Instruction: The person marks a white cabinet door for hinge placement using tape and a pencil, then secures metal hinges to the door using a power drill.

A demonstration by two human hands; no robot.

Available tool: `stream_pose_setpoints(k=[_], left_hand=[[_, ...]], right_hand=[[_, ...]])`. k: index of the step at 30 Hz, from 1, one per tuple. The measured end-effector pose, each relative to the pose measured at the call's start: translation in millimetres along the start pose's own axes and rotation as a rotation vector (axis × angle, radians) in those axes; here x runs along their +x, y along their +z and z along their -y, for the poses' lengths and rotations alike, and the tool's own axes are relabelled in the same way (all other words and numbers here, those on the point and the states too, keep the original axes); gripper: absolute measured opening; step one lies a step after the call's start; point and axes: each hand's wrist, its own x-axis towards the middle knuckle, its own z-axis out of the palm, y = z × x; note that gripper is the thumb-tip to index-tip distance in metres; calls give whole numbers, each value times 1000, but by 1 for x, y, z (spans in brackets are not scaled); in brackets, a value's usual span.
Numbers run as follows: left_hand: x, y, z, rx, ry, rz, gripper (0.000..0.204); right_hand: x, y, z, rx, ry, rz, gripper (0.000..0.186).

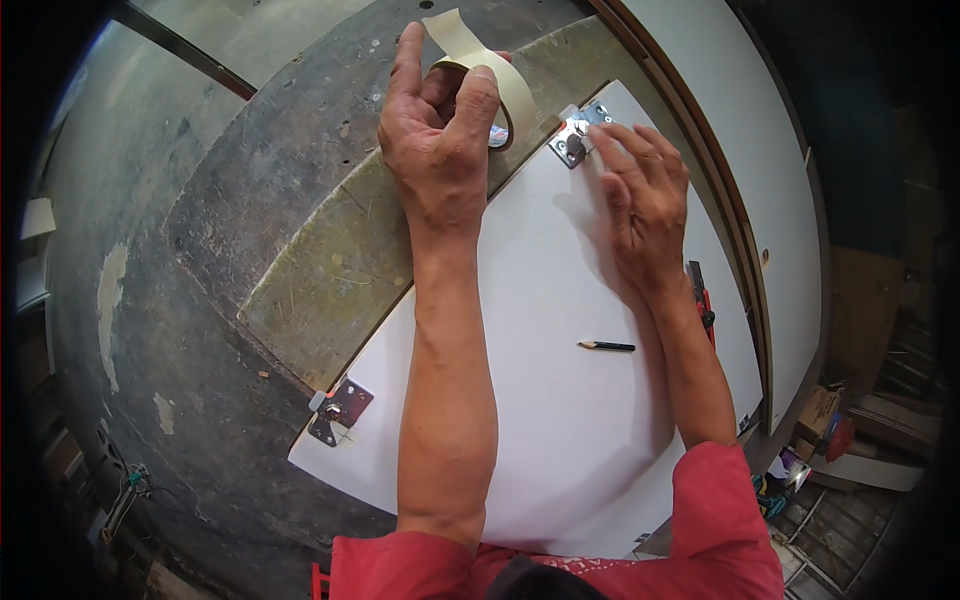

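My left hand (440,150) grips a roll of cream masking tape (516,95), its index finger stretched out beside the loose end. Below it lies a white board (530,290) at a slant. A shiny metal hinge plate (572,148) sits at the board's far corner. The fingertips of my right hand (645,205) are at this plate, thumb apart, holding nothing visible. A matching hinge plate (341,411) is on the board's near left edge. On the board right of centre rests a short dark pencil (607,346).
Under the board is a worn grey worktable (240,190) with a greenish sheet (330,250). Beside my right forearm lies a red and black tool (704,305), partly hidden. A large white panel (770,150) with a brown edge stands along the right. Boxes and tools (815,430) crowd the lower right.
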Motion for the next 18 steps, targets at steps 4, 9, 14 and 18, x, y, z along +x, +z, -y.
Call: stream_pose_setpoints(k=[4, 9, 14, 18], left_hand=[[0, 0, 0, 48, 21, 23, 73], [3, 2, -3, 142, 41, 52, 74], [1, 20, -12, -33, -38, -65, 72], [5, 6, -10, -40, -49, -55, 71]], right_hand=[[4, -1, 1, -126, 0, -43, 35], [-5, 4, -6, -19, 120, -166, 23], [-6, -1, -6, -64, 86, -115, 32], [-5, -1, 1, -17, 90, -134, 33]])
